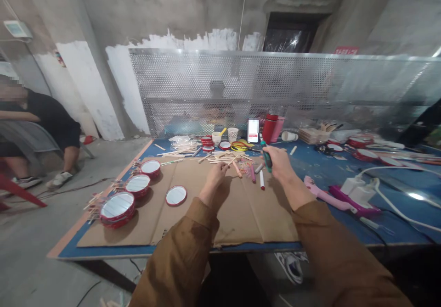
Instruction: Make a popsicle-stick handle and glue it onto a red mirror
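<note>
My left hand (217,175) is closed in a pinch on a thin wooden stick (233,161) over the far part of the cardboard sheet (237,210). To its right, my right hand (279,162) wraps round a green-handled tool (267,159), held upright with its tip pointing away. Between and beyond the hands lie markers, one white with a red end (262,179) and one pink (252,174), beside small coloured bands (244,167). A flat round white disc with a red rim (176,196) rests left of my left hand.
Red-rimmed round stacks (117,209) line the cardboard's left side. Loose sticks (179,152), cups (233,135), a lit phone (253,130) and a red bottle (269,128) stand or lie farther back. A pink glue gun (327,197) and a purple power strip (358,201) are at right. A person sits far left.
</note>
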{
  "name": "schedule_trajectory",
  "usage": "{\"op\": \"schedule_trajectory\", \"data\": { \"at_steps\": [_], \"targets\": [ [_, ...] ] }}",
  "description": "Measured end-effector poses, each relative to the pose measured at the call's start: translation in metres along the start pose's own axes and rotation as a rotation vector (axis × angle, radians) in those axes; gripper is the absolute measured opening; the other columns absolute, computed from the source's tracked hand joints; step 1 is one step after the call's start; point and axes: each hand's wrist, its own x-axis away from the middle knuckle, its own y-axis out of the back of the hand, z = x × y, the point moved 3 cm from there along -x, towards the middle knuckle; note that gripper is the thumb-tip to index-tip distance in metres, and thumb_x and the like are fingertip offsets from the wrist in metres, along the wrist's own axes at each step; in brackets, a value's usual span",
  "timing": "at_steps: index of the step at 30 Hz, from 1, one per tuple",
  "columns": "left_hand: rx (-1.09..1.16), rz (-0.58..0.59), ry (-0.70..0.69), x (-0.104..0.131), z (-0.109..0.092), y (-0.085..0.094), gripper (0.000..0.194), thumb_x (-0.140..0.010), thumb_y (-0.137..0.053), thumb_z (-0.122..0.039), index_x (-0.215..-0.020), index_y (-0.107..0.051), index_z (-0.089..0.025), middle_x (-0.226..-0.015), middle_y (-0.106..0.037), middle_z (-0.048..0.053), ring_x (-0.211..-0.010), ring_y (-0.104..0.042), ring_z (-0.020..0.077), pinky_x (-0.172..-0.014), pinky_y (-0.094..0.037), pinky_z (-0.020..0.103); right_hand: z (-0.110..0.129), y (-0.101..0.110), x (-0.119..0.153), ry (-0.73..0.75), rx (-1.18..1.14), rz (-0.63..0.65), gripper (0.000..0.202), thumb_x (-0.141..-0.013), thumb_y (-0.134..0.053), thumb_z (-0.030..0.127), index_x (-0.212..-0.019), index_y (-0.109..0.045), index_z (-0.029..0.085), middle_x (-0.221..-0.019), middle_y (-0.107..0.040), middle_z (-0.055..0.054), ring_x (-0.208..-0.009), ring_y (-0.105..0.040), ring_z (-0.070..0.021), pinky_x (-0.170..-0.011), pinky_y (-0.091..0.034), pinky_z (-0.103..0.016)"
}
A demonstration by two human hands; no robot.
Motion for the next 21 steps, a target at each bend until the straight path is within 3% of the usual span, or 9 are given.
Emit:
{"op": "schedule_trajectory", "data": {
  "at_steps": [3, 6, 10, 14, 21],
  "targets": [
    [-0.044, -0.060, 0.082, 0.005, -0.002, 0.005, 0.015, -0.095, -0.051, -0.029, -0.094, -0.064, -0.022, -0.096, -0.070, 0.009, -0.094, -0.063, 0.0218, -0.085, -0.045, 0.028, 0.012, -0.038, 0.019, -0.041, -0.513, 0.351, 0.053, -0.080, -0.034, 0.067, -0.092, -0.060, 0.022, -0.100, -0.071, -0.015, -0.094, -0.068, -0.0304, -0.074, -0.057, -0.042],
    [-0.039, -0.118, 0.175, 0.008, -0.003, 0.013, 0.011, -0.095, -0.053, -0.029, -0.092, -0.062, -0.022, -0.097, -0.070, 0.010, -0.098, -0.064, 0.0226, -0.084, -0.043, 0.027, 0.009, -0.072, 0.041, -0.092, -0.613, 0.591, 0.050, -0.077, -0.043, 0.068, -0.090, -0.059, 0.023, -0.093, -0.072, -0.014, -0.089, -0.069, -0.0309, -0.070, -0.057, -0.044],
    [-0.036, -0.203, 0.215, 0.006, 0.002, 0.024, 0.019, -0.097, -0.048, -0.032, -0.093, -0.063, -0.022, -0.102, -0.071, 0.011, -0.096, -0.064, 0.0222, -0.082, -0.043, 0.028, -0.014, -0.095, 0.049, -0.207, -0.609, 0.639, 0.035, -0.075, -0.055, 0.058, -0.086, -0.058, 0.024, -0.083, -0.072, -0.009, -0.082, -0.071, -0.0268, -0.063, -0.057, -0.036],
    [-0.028, -0.270, 0.134, 0.001, 0.008, 0.033, 0.027, -0.099, -0.045, -0.034, -0.095, -0.067, -0.021, -0.104, -0.073, 0.008, -0.094, -0.063, 0.0209, -0.082, -0.044, 0.027, -0.033, -0.093, 0.043, -0.236, -0.518, 0.600, 0.027, -0.071, -0.064, 0.048, -0.083, -0.060, 0.025, -0.079, -0.071, -0.004, -0.073, -0.069, -0.0199, -0.055, -0.051, -0.026],
    [-0.040, -0.246, 0.104, 0.000, 0.010, 0.033, 0.027, -0.097, -0.047, -0.032, -0.093, -0.072, -0.022, -0.102, -0.075, 0.005, -0.092, -0.065, 0.0198, -0.082, -0.046, 0.026, -0.027, -0.088, 0.049, -0.162, -0.467, 0.661, 0.029, -0.068, -0.068, 0.043, -0.087, -0.063, 0.023, -0.079, -0.073, -0.004, -0.069, -0.071, -0.0205, -0.050, -0.051, -0.025]
  ]
}}
